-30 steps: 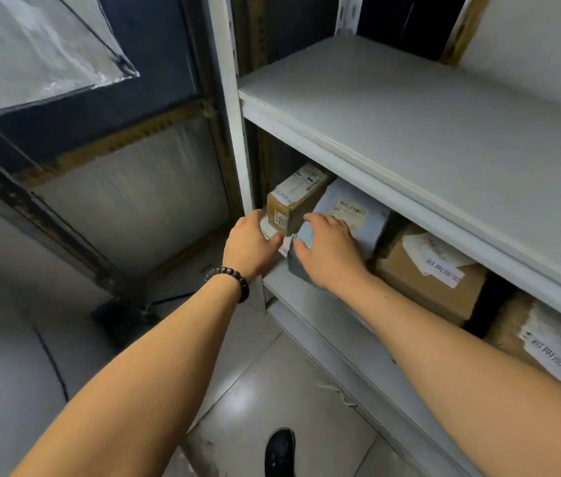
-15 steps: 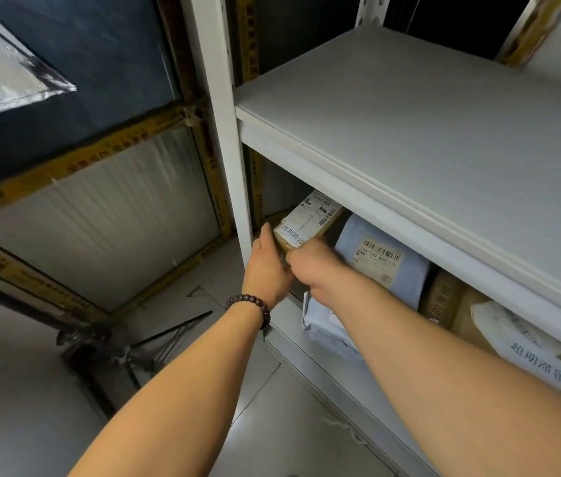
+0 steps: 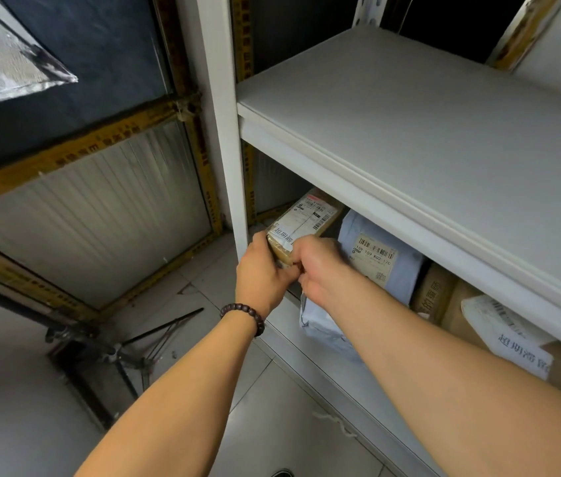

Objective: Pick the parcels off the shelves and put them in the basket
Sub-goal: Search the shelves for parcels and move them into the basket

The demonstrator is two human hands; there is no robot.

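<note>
Head view: both bare hands reach into the lower shelf (image 3: pixel 306 368) of a white rack. The left grip (image 3: pixel 265 270), a bead bracelet (image 3: pixel 243 316) on its wrist, has its fingers curled round the near left end of a small brown box (image 3: pixel 320 232). The right grip (image 3: pixel 317 266) pinches the same near end from the right, so both are closed on the box. The box sits at the shelf's left end, just beside the post (image 3: pixel 224 132), its near end tilted toward the hands.

A white shipping label (image 3: pixel 310 215) covers the box's top, with barcodes and black characters too small to read. Just right of it a pale blue bag (image 3: pixel 406 270) leans, partly hidden by the right forearm. Its tag (image 3: pixel 373 256) carries a barcode and what looks like "159 159 K02 170". Further right stands a carton (image 3: pixel 434 290) printed with dark characters, then a second carton (image 3: pixel 461 315) bearing a white sheet (image 3: pixel 509 335) with large blue characters.

The upper shelf (image 3: pixel 410 132) is a plain grey board. Yellow tape (image 3: pixel 100 146) with blurred printing runs along the frame at left.
</note>
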